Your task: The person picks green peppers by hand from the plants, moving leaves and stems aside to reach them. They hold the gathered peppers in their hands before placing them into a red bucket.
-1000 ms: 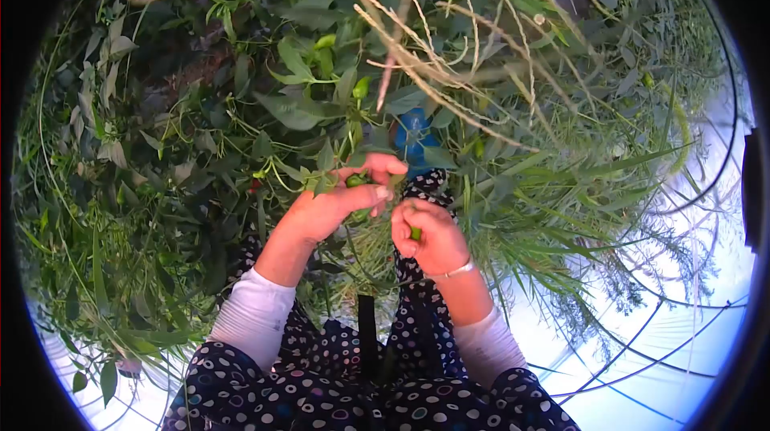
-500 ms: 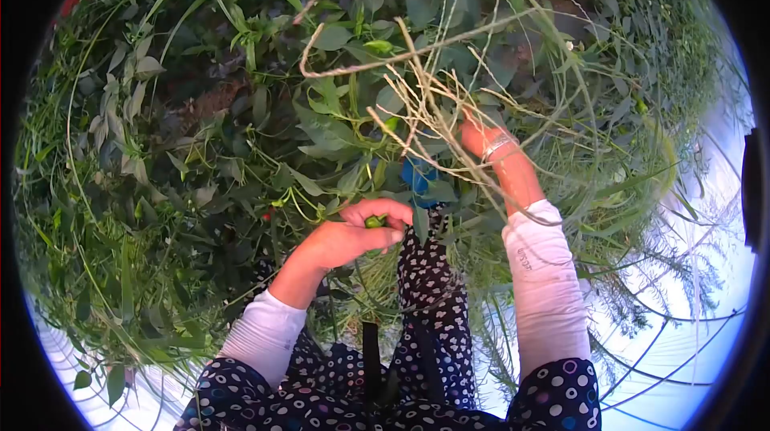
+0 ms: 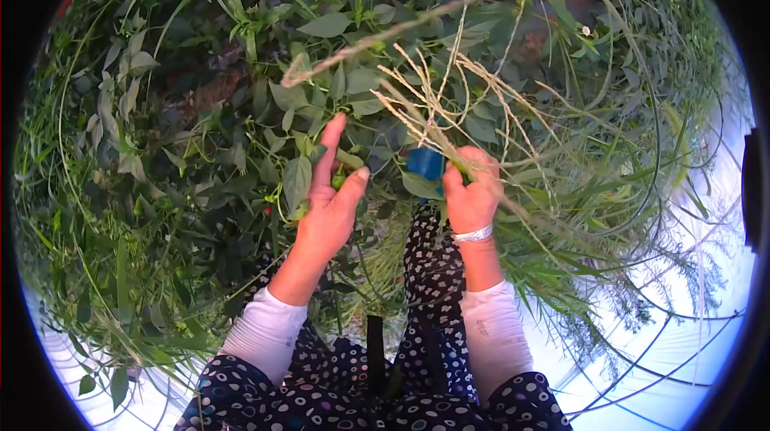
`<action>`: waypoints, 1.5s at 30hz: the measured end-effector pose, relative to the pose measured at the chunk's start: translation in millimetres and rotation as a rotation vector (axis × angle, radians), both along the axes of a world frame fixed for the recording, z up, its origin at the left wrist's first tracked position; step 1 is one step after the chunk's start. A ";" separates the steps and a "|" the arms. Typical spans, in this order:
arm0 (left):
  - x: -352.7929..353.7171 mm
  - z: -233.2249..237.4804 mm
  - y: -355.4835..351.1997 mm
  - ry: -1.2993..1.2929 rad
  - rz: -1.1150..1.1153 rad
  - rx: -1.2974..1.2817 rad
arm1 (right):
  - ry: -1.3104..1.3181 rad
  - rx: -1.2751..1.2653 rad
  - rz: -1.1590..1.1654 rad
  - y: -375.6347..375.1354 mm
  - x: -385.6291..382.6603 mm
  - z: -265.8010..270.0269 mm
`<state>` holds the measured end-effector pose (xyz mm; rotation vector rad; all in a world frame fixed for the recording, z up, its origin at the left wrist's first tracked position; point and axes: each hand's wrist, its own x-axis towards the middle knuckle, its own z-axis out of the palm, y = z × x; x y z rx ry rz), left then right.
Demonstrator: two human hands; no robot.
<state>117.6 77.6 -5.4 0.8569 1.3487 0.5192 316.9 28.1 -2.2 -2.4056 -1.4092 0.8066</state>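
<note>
Head view: a dense leafy plant [image 3: 321, 110] with broad, smooth green leaves, crossed by dry, straw-coloured grass stalks [image 3: 433, 102]. The left hand [image 3: 329, 210] is spread open, forefinger straight among the leaves. The right hand [image 3: 472, 194] curls tightly round thin green stems [image 3: 459, 166], just beside a small blue object [image 3: 425, 162].

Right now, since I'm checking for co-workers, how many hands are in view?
2. The left hand is open among the leaves at centre; the right hand grips grassy stems beside a blue object. Foliage could hide others.
</note>
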 end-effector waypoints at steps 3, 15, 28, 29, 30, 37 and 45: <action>-3.0 -4.1 -10.5 0.100 -0.072 0.065 | 0.160 -0.047 -0.130 -3.7 -4.7 12.9; -30.0 -25.7 -58.4 0.714 -1.332 0.858 | 0.726 0.197 -0.901 129.1 147.0 -63.9; -8.3 -7.8 -3.2 -0.013 -0.004 -0.093 | 0.640 -0.197 0.393 63.5 -80.7 -133.2; -9.5 -10.3 -1.9 0.060 -0.057 -0.008 | 0.775 -0.069 0.230 45.5 -80.0 -132.8; -10.3 -11.0 -1.4 0.096 -0.087 0.031 | 0.519 0.047 0.280 44.5 -82.6 -123.2; -8.4 -22.5 -14.2 0.272 -0.465 -0.015 | 0.633 0.026 0.130 43.8 -72.9 -112.6; 2.5 -20.3 -19.6 0.122 -0.625 -0.004 | 1.210 -0.094 -0.851 48.8 -61.1 -110.7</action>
